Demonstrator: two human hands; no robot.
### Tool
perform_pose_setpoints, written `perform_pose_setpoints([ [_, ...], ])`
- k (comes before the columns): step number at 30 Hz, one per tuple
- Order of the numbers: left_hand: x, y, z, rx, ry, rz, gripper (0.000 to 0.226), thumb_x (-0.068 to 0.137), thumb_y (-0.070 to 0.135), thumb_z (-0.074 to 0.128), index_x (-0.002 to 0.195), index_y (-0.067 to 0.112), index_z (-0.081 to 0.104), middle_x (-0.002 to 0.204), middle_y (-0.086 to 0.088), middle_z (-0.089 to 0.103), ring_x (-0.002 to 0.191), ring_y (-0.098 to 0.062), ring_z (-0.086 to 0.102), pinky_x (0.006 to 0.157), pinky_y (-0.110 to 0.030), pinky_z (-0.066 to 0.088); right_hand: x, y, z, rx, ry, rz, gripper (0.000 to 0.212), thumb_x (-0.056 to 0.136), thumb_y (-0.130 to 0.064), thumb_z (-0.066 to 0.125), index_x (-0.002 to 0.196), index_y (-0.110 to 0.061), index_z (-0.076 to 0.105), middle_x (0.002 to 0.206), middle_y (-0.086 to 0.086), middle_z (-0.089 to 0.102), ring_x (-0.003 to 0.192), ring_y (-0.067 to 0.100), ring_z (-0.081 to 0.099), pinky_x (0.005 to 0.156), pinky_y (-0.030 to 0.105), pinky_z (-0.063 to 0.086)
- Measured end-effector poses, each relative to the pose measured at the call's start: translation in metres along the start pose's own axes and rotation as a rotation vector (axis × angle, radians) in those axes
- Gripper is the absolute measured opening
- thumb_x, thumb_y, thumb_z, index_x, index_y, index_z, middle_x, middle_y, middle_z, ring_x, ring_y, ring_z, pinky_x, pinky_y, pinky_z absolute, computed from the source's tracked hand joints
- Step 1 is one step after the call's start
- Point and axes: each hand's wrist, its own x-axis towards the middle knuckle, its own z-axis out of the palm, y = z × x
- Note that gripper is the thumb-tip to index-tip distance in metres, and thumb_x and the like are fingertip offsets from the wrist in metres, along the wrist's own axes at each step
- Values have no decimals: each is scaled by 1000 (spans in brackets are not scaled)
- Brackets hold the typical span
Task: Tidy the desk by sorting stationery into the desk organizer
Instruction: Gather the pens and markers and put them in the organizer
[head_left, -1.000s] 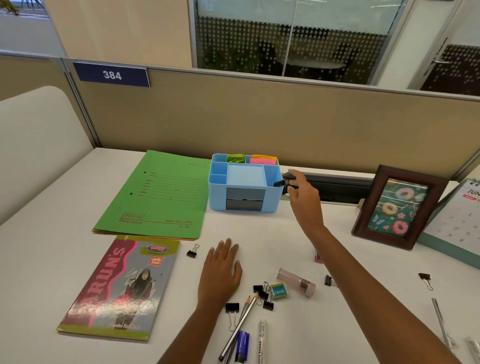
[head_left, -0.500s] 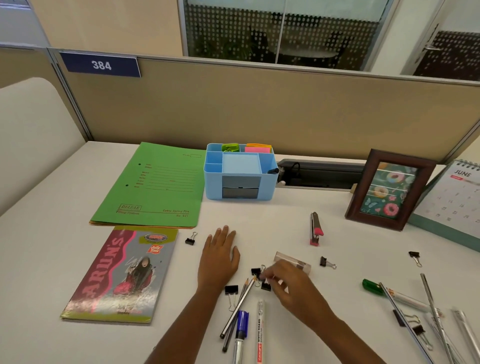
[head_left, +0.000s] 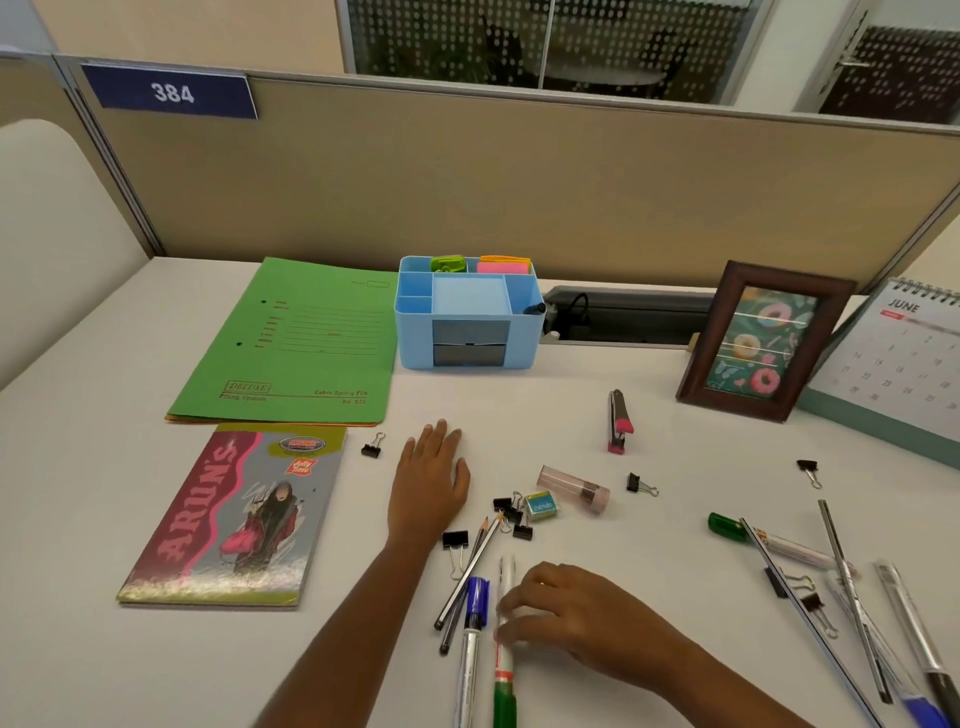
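Blue plastic desk organizer (head_left: 467, 332): upright, well beyond both sets of fingertips.
Left hand (head_left: 428, 483): flat on white desk (head_left: 519, 405), fingers straight, holding nothing.
Right hand (head_left: 587, 618): fingers curled, pinching marker.
White green-capped marker (head_left: 504, 675): lying between right fingertips.

384 sign (head_left: 169, 92) | DELUXE folder (head_left: 291, 343) | ARUN'S book (head_left: 234, 519) — JUNE calendar (head_left: 898, 358)
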Motion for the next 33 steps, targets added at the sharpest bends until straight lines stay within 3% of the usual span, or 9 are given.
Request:
perform_pose_setpoints([
  [6, -1, 1, -2, -6, -2, -3, 65, 81, 34, 20, 124, 2, 56, 134, -19, 51, 125, -35, 47, 106, -46, 33, 5, 10, 3, -133, 31, -139, 19, 95, -22, 39, 103, -29, 54, 105, -4, 63, 90, 9, 55, 67, 19, 48],
  [9, -1, 1, -2, -7, -1, -7, 64, 81, 34, 21, 123, 2, 57, 134, -19, 51, 125, -35, 48, 105, -47, 34, 6, 22, -8, -165, 114, -133, 26, 99, -20, 32, 100, -24, 58, 99, -2, 65, 88, 11, 56, 71, 21, 48],
  [13, 0, 1, -2, -3, 5, -6, 55, 80, 28, 29, 113, 2, 63, 123, -21, 60, 112, -37, 58, 95, -51, 43, 22, 50, -42, 69, 336, 191, 21, 92, -32, 41, 102, -21, 56, 96, 0, 63, 90, 6, 50, 78, 15, 41],
  [17, 0, 2, -2, -3, 31, -5, 58, 81, 31, 26, 118, 2, 61, 128, -20, 57, 119, -35, 54, 101, -48, 38, 49, 87, -69, 233, 623, 507, 18, 86, -16, 55, 103, -11, 53, 97, -2, 54, 81, 14, 58, 71, 10, 46],
  [22, 1, 0, 0, 7, 46, 10, 47, 79, 26, 35, 106, 3, 66, 115, -19, 65, 104, -35, 63, 87, -49, 49, 99, 122, -108, 386, 920, 672, 16, 79, 1, 61, 94, 1, 56, 89, 7, 56, 74, 0, 52, 67, 3, 41],
  [24, 1, 0, 0, 3, 57, 14, 47, 79, 26, 36, 106, 3, 66, 115, -19, 65, 104, -35, 64, 86, -49, 49, 120, 134, -123, 505, 1022, 784, 19, 78, -1, 63, 96, 2, 58, 89, 7, 57, 74, 4, 52, 61, 2, 39],
  [26, 1, 0, 1, 8, 73, 24, 46, 79, 25, 36, 106, 3, 66, 115, -19, 65, 103, -34, 64, 86, -49, 49, 136, 146, -132, 563, 1042, 888, 22, 80, -5, 61, 102, 1, 59, 92, 7, 58, 81, 15, 53, 58, 4, 40],
  [30, 1, 0, 1, 2, 74, 20, 46, 79, 25, 36, 107, 3, 66, 115, -18, 65, 104, -34, 64, 87, -49, 49, 156, 168, -130, 550, 969, 1002, 22, 84, -7, 57, 105, 1, 58, 105, 18, 63, 85, 21, 56, 70, 25, 46],
  [33, 1, 0, 0, 0, 64, 16, 47, 79, 25, 36, 108, 3, 65, 116, -18, 64, 104, -33, 64, 88, -48, 48, 163, 175, -123, 505, 910, 1038, 22, 86, -5, 54, 107, 0, 57, 110, 20, 62, 88, 21, 55, 65, 21, 45],
])
